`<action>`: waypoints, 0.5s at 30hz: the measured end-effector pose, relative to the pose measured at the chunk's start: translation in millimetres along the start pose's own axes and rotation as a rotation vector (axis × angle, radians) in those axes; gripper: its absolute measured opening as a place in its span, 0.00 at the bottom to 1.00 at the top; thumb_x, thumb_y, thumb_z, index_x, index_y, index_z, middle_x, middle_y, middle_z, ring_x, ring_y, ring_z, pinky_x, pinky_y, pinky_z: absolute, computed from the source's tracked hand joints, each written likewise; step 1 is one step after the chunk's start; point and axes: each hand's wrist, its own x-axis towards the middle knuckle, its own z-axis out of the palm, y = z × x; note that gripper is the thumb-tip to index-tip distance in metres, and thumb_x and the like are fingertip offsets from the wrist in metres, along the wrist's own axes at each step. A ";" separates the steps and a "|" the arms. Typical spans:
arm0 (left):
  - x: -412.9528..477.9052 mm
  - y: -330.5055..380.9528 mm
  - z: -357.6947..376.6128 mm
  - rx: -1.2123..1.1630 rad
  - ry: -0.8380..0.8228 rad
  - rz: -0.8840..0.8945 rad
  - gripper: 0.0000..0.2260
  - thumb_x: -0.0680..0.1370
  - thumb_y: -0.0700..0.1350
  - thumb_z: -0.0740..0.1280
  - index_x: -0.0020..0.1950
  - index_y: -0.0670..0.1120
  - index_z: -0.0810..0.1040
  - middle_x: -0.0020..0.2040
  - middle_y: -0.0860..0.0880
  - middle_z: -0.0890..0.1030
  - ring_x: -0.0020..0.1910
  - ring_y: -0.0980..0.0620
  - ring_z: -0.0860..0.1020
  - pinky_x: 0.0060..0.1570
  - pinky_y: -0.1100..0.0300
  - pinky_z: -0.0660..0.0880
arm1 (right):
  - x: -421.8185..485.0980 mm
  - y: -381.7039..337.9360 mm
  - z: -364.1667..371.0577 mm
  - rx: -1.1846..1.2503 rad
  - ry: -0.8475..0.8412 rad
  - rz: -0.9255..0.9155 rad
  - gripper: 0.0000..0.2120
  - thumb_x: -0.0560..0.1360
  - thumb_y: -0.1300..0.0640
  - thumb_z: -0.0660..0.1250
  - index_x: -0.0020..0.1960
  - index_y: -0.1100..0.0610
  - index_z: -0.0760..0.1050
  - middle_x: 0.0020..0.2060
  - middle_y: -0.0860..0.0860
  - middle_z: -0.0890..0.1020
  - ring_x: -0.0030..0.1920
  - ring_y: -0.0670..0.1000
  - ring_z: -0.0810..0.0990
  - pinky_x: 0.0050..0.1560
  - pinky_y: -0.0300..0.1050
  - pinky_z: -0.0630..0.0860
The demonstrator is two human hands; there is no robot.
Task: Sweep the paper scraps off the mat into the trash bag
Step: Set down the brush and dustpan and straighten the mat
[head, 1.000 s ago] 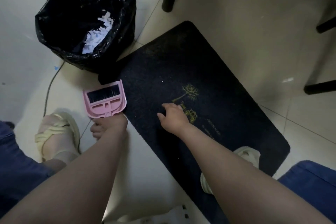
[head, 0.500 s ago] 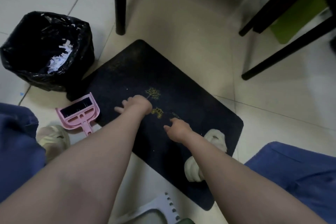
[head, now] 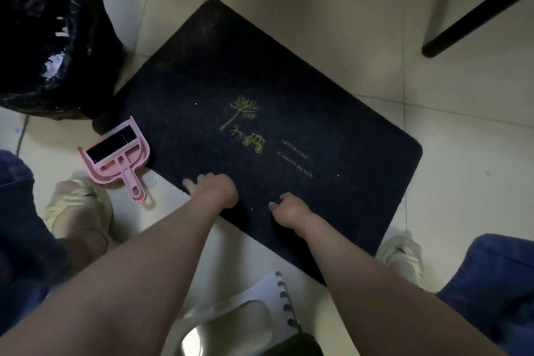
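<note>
**Both hands down on the mat**

The left hand [head: 212, 191] and right hand [head: 289, 209] rest near the front edge of the dark mat [head: 318, 95], fingers curled. Whether either pinches anything cannot be told. A few white paper scraps [head: 196, 103] dot the mat, and more lie in the trash bag [head: 95, 61]. A pink dustpan [head: 115, 159] lies on the floor beside the mat.

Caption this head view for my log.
Left hand and right hand at the near edge of the dark mat; pink dustpan lies unheld beside the black trash bag.

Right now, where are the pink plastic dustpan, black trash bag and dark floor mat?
Pink plastic dustpan [head: 127, 175]: head view, handle base.
Black trash bag [head: 57, 98]: head view, near wall.
Dark floor mat [head: 318, 95]: head view, bare pile.
</note>
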 end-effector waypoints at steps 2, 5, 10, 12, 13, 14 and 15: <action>7.4 -1.9 10.4 -0.010 0.030 -0.023 0.27 0.75 0.45 0.59 0.74 0.54 0.61 0.72 0.44 0.62 0.71 0.43 0.58 0.67 0.39 0.52 | 9.7 3.8 7.5 0.075 -0.053 0.054 0.33 0.80 0.43 0.58 0.78 0.56 0.52 0.77 0.56 0.58 0.74 0.59 0.62 0.72 0.54 0.64; 14.4 -1.4 21.6 -0.064 0.059 -0.030 0.31 0.75 0.45 0.61 0.76 0.59 0.56 0.74 0.45 0.56 0.72 0.44 0.55 0.70 0.39 0.48 | 19.0 5.2 15.6 0.064 -0.096 0.079 0.37 0.80 0.40 0.57 0.79 0.53 0.44 0.78 0.55 0.42 0.77 0.60 0.50 0.75 0.57 0.56; 23.3 15.1 19.2 -0.163 0.072 0.020 0.34 0.73 0.44 0.63 0.75 0.61 0.55 0.74 0.48 0.54 0.71 0.46 0.58 0.71 0.42 0.44 | 33.7 5.4 -0.1 0.008 -0.036 0.057 0.38 0.80 0.38 0.55 0.80 0.55 0.43 0.77 0.54 0.35 0.78 0.57 0.41 0.77 0.56 0.49; 24.1 20.6 10.7 -0.152 0.064 0.049 0.34 0.73 0.43 0.64 0.76 0.60 0.55 0.74 0.48 0.53 0.71 0.45 0.59 0.71 0.43 0.45 | 38.8 7.8 -17.9 0.017 -0.025 0.064 0.38 0.80 0.39 0.55 0.80 0.56 0.43 0.78 0.53 0.36 0.78 0.56 0.42 0.77 0.54 0.49; 26.8 22.7 7.3 -0.152 0.067 0.066 0.34 0.73 0.43 0.63 0.76 0.60 0.55 0.74 0.48 0.53 0.71 0.45 0.59 0.72 0.44 0.46 | 40.8 9.1 -27.7 0.047 -0.008 0.068 0.37 0.80 0.39 0.55 0.80 0.56 0.44 0.78 0.53 0.38 0.78 0.57 0.44 0.77 0.54 0.50; 28.8 23.3 6.2 -0.168 0.065 0.066 0.34 0.74 0.43 0.63 0.76 0.60 0.54 0.74 0.48 0.53 0.70 0.44 0.59 0.71 0.45 0.47 | 40.9 9.7 -34.1 0.098 0.024 0.087 0.36 0.80 0.40 0.56 0.80 0.56 0.46 0.79 0.53 0.41 0.78 0.57 0.47 0.77 0.53 0.51; 30.9 26.4 3.0 -0.188 0.066 0.061 0.33 0.75 0.44 0.63 0.76 0.61 0.54 0.74 0.47 0.53 0.70 0.44 0.60 0.71 0.46 0.49 | 45.0 11.6 -42.0 0.162 0.065 0.109 0.36 0.80 0.41 0.57 0.79 0.57 0.49 0.79 0.53 0.46 0.77 0.58 0.51 0.76 0.53 0.55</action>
